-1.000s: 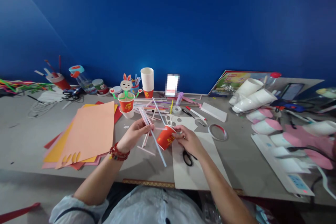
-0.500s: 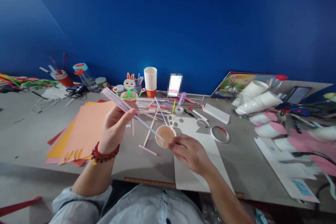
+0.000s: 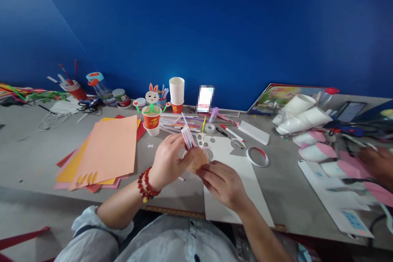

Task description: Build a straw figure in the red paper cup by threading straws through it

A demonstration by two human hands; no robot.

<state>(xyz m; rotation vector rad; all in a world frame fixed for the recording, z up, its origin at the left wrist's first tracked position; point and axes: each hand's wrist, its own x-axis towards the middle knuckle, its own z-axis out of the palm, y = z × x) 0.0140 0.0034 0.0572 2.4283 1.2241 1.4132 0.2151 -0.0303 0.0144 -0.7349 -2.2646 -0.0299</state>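
My left hand (image 3: 170, 159) grips a bundle of thin pale pink and white drinking straws (image 3: 188, 137), which now point up and away from me. Its thumb lies over the far side of a paper cup (image 3: 199, 159) with a tan inside. Fingers of my right hand (image 3: 222, 183) are pinched at the cup's near right rim. The cup's opening faces me, and its outer wall is mostly hidden. Beneath my right hand lies a white paper sheet (image 3: 233, 196) with round holes cut near its far end.
Coloured paper (image 3: 110, 147) is stacked at left. A rabbit figure (image 3: 151, 98) tops a red cup (image 3: 152, 120); loose straws (image 3: 184, 123) lie behind my hands. A tape roll (image 3: 257, 157), bagged white cups (image 3: 302, 116) and a power strip (image 3: 334, 200) are right, near another person's hand (image 3: 377, 161).
My left hand has moved right and down to the cup, turning the straw bundle more upright. My right hand stays at the cup's rim. Another person's hand has appeared at far right.
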